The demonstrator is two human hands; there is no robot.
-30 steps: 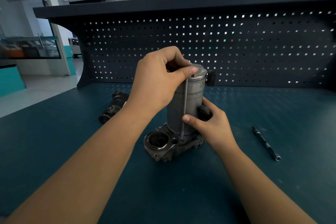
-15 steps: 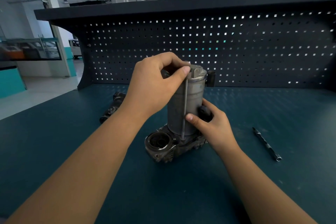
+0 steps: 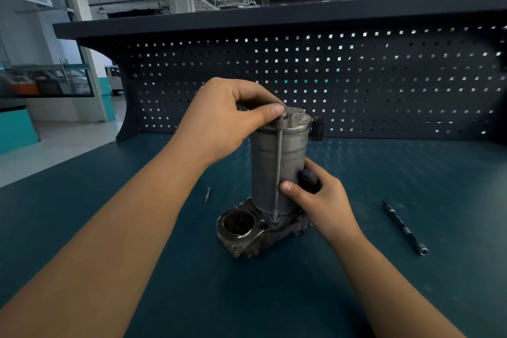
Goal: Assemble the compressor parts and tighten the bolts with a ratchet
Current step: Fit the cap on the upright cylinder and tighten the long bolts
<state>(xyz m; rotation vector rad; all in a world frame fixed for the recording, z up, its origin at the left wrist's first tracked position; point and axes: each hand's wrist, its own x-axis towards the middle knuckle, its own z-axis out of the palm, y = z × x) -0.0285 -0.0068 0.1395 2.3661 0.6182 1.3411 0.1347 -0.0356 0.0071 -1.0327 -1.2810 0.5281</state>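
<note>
Spanning the whole lower view: dark teal desk (image 3: pixel 109 228), pegboard (image 3: pixel 356 77) rising behind it, nothing hung there. Standing upright near the middle of the desk: compressor (image 3: pixel 263 170), grey cylinder seated on a darker cast base (image 3: pixel 241 236) with an open round port facing forward; probably stood on end so the long bolt can drop straight down. Wrapped round the lower right of the cylinder: right hand (image 3: pixel 321 197), thumb pressed flat on the metal, fingers curled behind, seemingly bracing the body against turning. Perched on the top rim: left hand (image 3: pixel 227 123), thumb and fingertips pinching the bolt's head, other fingers curled in, likely spinning it by hand before any tool. Running down the cylinder's front from cap to base: long bolt (image 3: pixel 278 167), thin, close to upright, its foot entering the base. Lying well apart on the right: slim dark rod (image 3: pixel 403 228), maybe an extension bar, within reach. Lying left of the base, apart from it: short screw (image 3: pixel 207 195). No ratchet in sight.
</note>
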